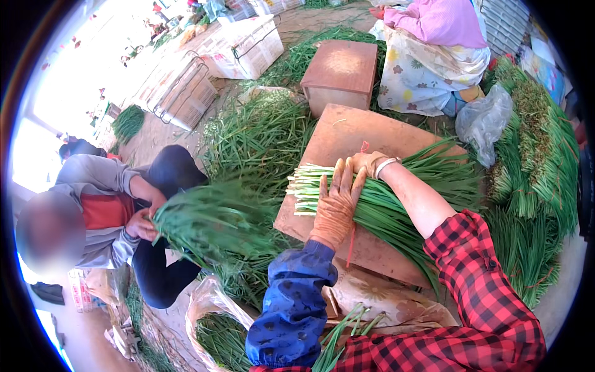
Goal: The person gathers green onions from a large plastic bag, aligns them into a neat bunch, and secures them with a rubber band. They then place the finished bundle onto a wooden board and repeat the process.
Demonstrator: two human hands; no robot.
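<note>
On a wooden board (pixel 334 125) in front of me lies a bundle of long green leafy stalks (pixel 386 200), its pale cut ends to the left. My left hand (pixel 335 200), in a stained orange glove below a blue sleeve, lies flat on the bundle near the cut ends, fingers extended. My right hand (pixel 368 163), also gloved, is at the bundle's far edge; its fingers are partly hidden. A thin red tie (pixel 352 245) shows at the near side of the bundle, and a bit of red rises beyond my right hand.
A seated co-worker (pixel 107 204) at left holds loose green stalks (pixel 214 218). Another person (pixel 432 28) sits at the far right behind a wooden box (pixel 341 65). Tied green bundles (pixel 534 153) are piled at right beside a plastic bag (pixel 485 121). White crates (pixel 246 49) stand at upper left.
</note>
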